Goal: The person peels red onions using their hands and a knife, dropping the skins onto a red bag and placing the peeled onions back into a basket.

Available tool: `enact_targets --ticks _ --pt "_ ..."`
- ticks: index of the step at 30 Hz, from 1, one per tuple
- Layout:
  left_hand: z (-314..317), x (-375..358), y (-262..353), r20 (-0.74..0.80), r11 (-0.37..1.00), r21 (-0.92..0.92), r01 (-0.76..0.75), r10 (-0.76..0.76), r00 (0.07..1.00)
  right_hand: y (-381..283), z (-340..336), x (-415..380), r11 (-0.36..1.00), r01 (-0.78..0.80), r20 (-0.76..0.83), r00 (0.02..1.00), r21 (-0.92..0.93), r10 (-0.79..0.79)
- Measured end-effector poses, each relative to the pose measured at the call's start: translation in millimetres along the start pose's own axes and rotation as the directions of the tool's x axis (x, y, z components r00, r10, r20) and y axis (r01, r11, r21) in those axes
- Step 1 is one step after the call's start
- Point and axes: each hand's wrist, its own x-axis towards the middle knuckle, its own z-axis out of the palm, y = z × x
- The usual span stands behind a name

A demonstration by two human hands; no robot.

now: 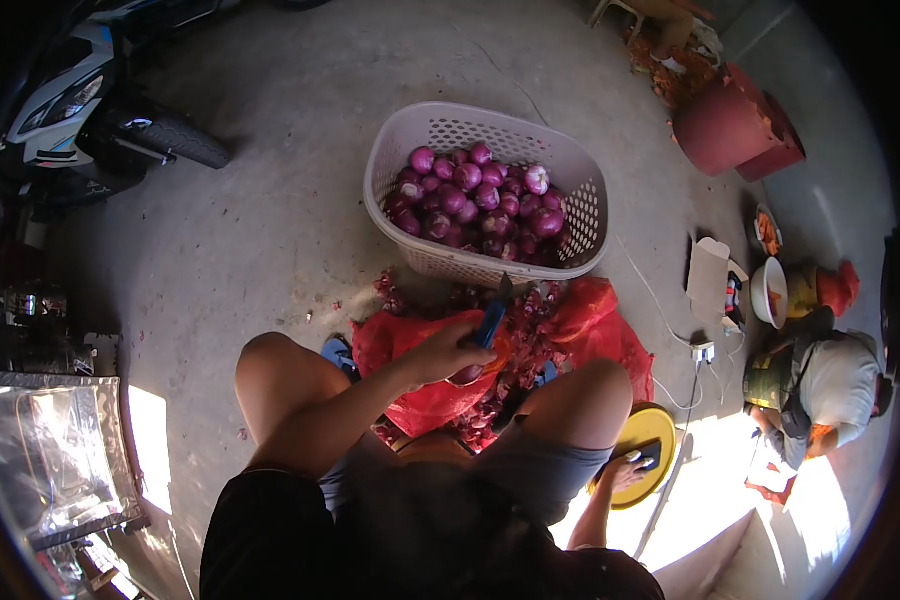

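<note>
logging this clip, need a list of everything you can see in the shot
basket: one, white, on the floor ahead
onions: many, purple, in the basket
peels: a heap, purple, below the basket
sack: one, red, on the floor under the peels
knife: one, blue handle, in the left hand
scooter: one, white and black, upper left
tub: one, red, upper right
bowl: one, white, right
other person: one, seated, far right
stool: one, yellow, lower right
left hand: holds knife and an onion
right hand: on the stool
</note>
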Motion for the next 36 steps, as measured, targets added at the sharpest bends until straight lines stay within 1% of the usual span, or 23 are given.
enact_targets --ticks 1,4,7,13,16,17,19,22,24,25,27,28,30,32,33,34,36 --pt "0 0 -1 -0.001 1.0 -0.008 0.005 -0.005 1.0 1 3 1 0.998 0.011 0.019 1.0 -0.055 -0.01" --pt "1 1 -4 0.01 0.999 -0.025 0.019 -0.019 1.0 4 4 3 0.994 0.014 0.109 0.994 -0.113 -0.002" --pt "1 1 -5 0.014 1.0 -0.017 0.025 -0.025 1.0 1 6 5 0.996 -0.022 0.106 0.994 -0.088 0.032" --pt "6 -4 1 -0.025 1.0 0.023 0.017 -0.017 1.0 -2 1 2 0.99 -0.024 0.134 0.99 -0.137 0.042" --pt "6 -6 1 -0.022 1.0 0.03 0.009 -0.008 1.0 3 12 6 0.999 -0.035 0.029 0.999 -0.03 0.036" --pt "6 -6 1 -0.018 1.0 0.029 0.01 -0.009 1.0 2 7 6 0.996 -0.087 0.05 0.995 0.021 0.086" --pt "6 -7 3 -0.024 1.0 0.028 0.009 -0.009 1.0 -9 -24 1 0.975 -0.188 0.1 0.979 0.119 0.177" --pt "5 -8 5 -0.032 1.0 0.024 0.008 -0.007 0.999 -10 -34 8 0.939 -0.277 0.122 0.959 0.204 0.256" --pt "4 -6 4 -0.022 1.0 0.01 0.003 -0.002 1.0 -15 -51 4 0.9 -0.306 0.168 0.95 0.311 0.265" --pt "3 -5 3 -0.02 1.0 0.015 -0.013 0.013 1.0 -15 -57 4 0.861 -0.311 0.207 0.947 0.402 0.245" --pt "3 -4 0 -0.021 0.999 0.022 -0.042 0.043 0.999 -18 -68 1 0.833 -0.322 0.227 0.943 0.451 0.242" --pt "1 -5 0 -0.019 0.999 0.017 -0.037 0.037 0.999 -21 -75 -2 0.85 -0.329 0.209 0.942 0.412 0.263" --pt "1 -6 1 -0.012 1.0 0.004 -0.025 0.025 1.0 -12 -67 3 0.853 -0.346 0.192 0.937 0.391 0.292" --pt "1 -5 -1 -0.012 0.999 -0.014 -0.029 0.029 1.0 20 -28 20 0.827 -0.364 0.201 0.931 0.429 0.305" --pt "1 -5 -1 -0.013 0.999 -0.023 -0.031 0.031 0.999 23 -21 20 0.835 -0.329 0.105 0.943 0.44 0.316" --pt "1 -5 -1 -0.014 0.999 -0.011 -0.038 0.038 0.999 26 -17 23 0.77 -0.335 0.163 0.942 0.543 0.295" --pt "1 -7 2 -0.014 0.999 0.014 -0.048 0.048 0.999 28 -29 20 0.603 -0.351 0.266 0.936 0.716 0.229"
